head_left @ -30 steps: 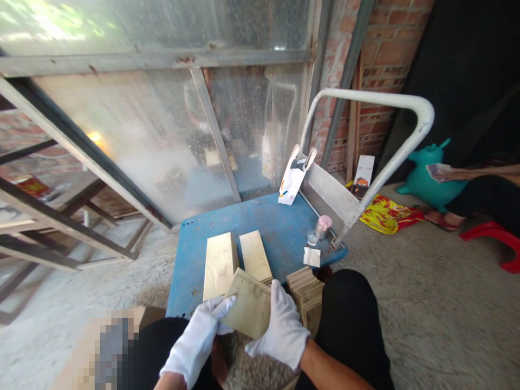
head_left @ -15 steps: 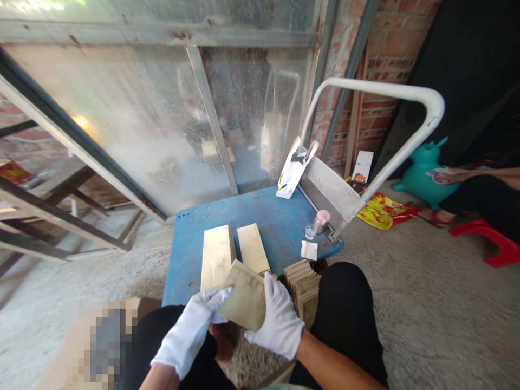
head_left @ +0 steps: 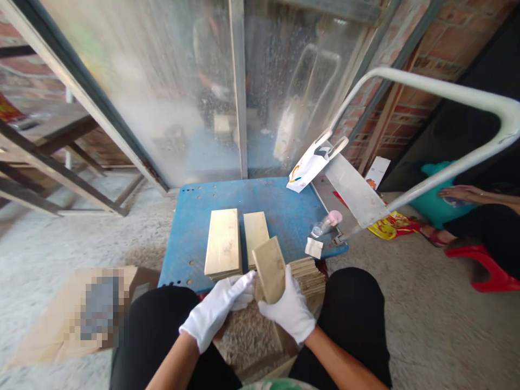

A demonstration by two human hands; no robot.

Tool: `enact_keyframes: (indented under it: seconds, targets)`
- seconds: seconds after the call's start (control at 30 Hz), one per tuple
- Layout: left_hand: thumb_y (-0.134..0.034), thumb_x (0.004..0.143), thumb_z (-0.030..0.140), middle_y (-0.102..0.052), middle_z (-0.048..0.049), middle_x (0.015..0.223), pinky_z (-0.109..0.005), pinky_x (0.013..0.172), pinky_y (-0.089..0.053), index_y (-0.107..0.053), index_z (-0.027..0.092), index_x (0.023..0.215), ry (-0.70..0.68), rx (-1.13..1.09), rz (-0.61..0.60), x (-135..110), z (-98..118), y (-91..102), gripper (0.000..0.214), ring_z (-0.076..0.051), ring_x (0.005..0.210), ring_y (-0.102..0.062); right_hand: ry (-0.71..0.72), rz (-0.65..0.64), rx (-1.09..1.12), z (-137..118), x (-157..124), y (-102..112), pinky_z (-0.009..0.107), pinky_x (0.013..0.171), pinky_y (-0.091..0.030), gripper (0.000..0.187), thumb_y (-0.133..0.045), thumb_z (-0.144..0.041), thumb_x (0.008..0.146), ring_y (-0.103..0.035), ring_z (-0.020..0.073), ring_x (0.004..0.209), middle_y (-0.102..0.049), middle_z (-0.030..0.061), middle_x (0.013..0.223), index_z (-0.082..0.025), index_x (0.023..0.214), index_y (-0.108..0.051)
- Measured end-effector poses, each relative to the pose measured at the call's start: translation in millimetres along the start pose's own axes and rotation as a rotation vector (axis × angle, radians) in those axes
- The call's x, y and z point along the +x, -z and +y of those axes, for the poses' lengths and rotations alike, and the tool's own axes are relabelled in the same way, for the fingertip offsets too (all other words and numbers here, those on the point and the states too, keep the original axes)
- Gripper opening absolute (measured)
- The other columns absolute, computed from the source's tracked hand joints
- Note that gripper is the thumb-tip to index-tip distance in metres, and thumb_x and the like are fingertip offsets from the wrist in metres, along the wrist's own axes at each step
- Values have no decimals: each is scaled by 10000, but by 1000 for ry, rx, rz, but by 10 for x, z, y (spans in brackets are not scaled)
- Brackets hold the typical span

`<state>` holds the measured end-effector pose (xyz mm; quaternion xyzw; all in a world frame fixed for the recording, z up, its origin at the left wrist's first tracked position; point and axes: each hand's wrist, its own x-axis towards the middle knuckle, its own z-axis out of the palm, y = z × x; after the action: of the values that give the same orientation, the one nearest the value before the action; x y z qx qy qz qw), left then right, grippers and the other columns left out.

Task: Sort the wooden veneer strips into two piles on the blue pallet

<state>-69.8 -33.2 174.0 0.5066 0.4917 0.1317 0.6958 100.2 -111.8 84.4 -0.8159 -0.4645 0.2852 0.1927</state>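
Note:
My right hand (head_left: 290, 311), in a white glove, grips a thin beige rectangular panel (head_left: 270, 271) by its lower right side. The panel is tilted and has dull smudges; its exact material is hard to tell. My left hand (head_left: 225, 303), also gloved, is just left of the panel with thumb and fingers drawn together, and nothing shows between them. Beyond the hands, a taller stack of similar panels (head_left: 223, 238) and a narrower stack (head_left: 255, 230) lie on a blue platform cart (head_left: 195, 203). Right of the held panel, several panels stand in a row (head_left: 309, 276), partly hidden.
On the cart are a white bag (head_left: 309, 165), a pink-lidded jar (head_left: 333, 218) and a folded white paper (head_left: 314, 247). The white cart handle (head_left: 439, 86) rises at right. A cardboard box (head_left: 134, 281) is at left. Another person's hand (head_left: 459, 193) shows near a red stool (head_left: 479, 265).
My left hand has come off the panel, which only my right hand now holds. The panel has turned more upright, showing a narrower face. The camera view has rotated.

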Motion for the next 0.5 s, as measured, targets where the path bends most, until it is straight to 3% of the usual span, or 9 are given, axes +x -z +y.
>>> enact_keyframes:
  seconds: [0.17,0.37,0.5]
  targets:
    - [-516,748,671,-640,-50,756,-261,645,-425,-672,105,856,-57,415,-273,229,-253,56,597,-169,700,-557,-211,-62,-66,-66,389,153,418,970,-410,1241,-693,-641,556,-482,360,1226,-462,250,1353,-39,1482,-128]
    - [-539,743,529,-701,-134,886,-336,684,-477,-718,144,949,-33,1004,-345,513,-44,145,472,-286,817,-657,-224,-70,-158,-346,1033,127,405,956,-424,1322,-682,-718,520,-494,362,1215,-480,272,1331,-14,1476,-101]
    - [-545,750,519,-695,-198,963,-390,736,-508,-716,110,996,-50,1055,-333,662,-15,203,507,-337,890,-666,-269,-103,-277,-590,1444,-45,417,945,-433,1395,-674,-761,475,-491,373,1214,-472,292,1326,2,1474,-69]
